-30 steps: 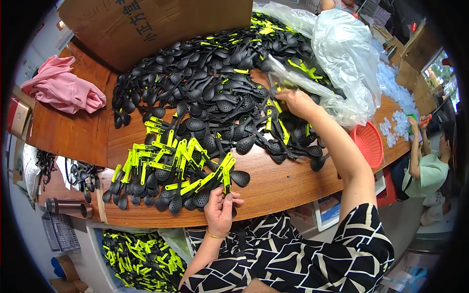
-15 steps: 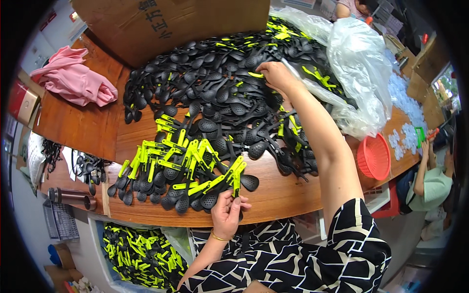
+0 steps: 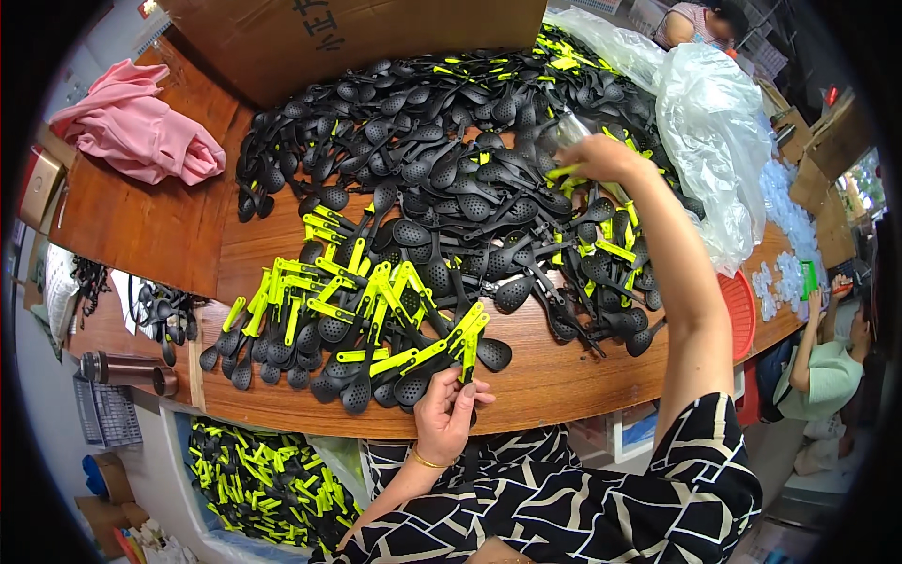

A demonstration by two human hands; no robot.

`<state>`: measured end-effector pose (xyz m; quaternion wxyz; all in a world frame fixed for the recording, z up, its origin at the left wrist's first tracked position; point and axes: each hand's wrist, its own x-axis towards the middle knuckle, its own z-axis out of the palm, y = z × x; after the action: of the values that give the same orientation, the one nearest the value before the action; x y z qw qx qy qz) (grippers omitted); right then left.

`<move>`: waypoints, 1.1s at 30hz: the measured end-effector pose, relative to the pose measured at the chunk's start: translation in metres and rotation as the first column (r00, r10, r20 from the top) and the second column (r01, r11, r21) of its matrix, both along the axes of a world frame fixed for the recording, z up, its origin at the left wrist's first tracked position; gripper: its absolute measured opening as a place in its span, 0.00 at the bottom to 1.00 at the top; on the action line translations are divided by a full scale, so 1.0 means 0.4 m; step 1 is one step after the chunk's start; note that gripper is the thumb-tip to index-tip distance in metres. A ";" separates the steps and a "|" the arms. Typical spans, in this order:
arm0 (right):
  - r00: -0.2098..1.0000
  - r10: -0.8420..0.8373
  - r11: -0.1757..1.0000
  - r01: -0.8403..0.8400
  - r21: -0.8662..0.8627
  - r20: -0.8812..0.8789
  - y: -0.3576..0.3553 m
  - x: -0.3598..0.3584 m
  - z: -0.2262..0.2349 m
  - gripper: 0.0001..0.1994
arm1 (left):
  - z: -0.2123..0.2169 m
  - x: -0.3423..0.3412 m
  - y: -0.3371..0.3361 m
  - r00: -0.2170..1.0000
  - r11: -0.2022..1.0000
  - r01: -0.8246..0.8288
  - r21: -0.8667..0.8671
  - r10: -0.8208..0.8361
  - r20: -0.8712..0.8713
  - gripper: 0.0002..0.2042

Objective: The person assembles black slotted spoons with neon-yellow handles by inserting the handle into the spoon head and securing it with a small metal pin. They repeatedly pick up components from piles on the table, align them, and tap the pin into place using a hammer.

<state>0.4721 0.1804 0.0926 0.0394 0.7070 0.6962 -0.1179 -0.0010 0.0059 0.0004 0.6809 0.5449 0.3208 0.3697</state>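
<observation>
I'm watching my left hand (image 3: pixel 445 418) pinching a green spoon handle (image 3: pixel 469 359) upright at the table's (image 3: pixel 573 395) near edge. My right hand (image 3: pixel 601 158) is hovering over the heap of black spoons (image 3: pixel 413 174), its fingers nearing a green piece (image 3: pixel 564 173); whether they're gripping it, I cannot tell. Green-handled spoons (image 3: pixel 331 331) are lying left of the left hand. Farther out, clear plastic (image 3: pixel 709 122) is draping beside the heap, and a red basket (image 3: pixel 739 320) is sitting right of the right forearm.

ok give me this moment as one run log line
left hand: holds lime handle | right hand: over black spoons, at lime strip, grip unclear | table: spoons heaped
</observation>
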 end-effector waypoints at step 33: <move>0.969 0.190 0.865 -0.240 0.440 0.156 0.097 -0.223 -0.115 0.16 | 0.220 0.253 0.547 0.785 0.394 0.402 0.826 0.315 -0.533 0.11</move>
<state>0.3830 0.2194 0.0467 -0.0771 0.6196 0.7757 0.0916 0.1003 0.2246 0.0886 0.1296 0.9226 0.2503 0.2634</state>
